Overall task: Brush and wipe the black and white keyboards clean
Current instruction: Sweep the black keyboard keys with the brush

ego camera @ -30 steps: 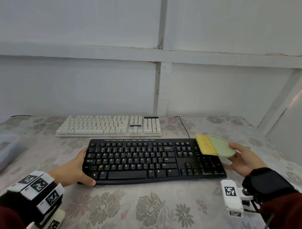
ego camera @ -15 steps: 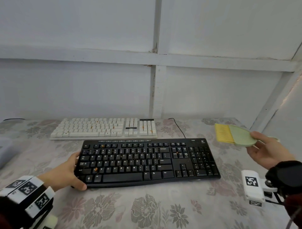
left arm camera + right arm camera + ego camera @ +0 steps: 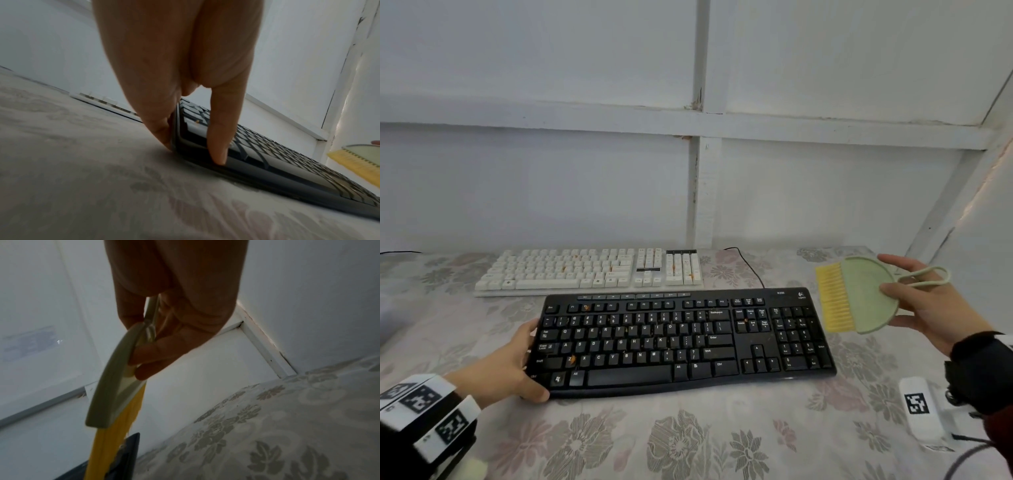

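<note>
The black keyboard [image 3: 681, 339] lies across the near middle of the table, with orange crumbs [image 3: 572, 359] on some keys. My left hand [image 3: 524, 359] grips its left end, thumb on the front corner and fingers along the side edge [image 3: 164, 133]. My right hand [image 3: 914, 301] holds a pale green brush [image 3: 859, 294] with yellow bristles in the air by the keyboard's right end, bristles pointing left. The right wrist view shows the brush [image 3: 111, 386] edge-on above the keyboard's corner [image 3: 127, 456]. The white keyboard [image 3: 585, 270], also crumb-speckled, lies behind the black one.
A floral tablecloth [image 3: 688, 438] covers the table. White panelled walls close off the back and right side. A black cable [image 3: 750, 267] runs from the back wall towards the black keyboard. The brush's loop strap [image 3: 928, 275] hangs out behind my right hand.
My right hand lifted the brush off the number pad and swung it right; it now hovers beside the keyboard's right end. My left hand kept its hold on the left end.
</note>
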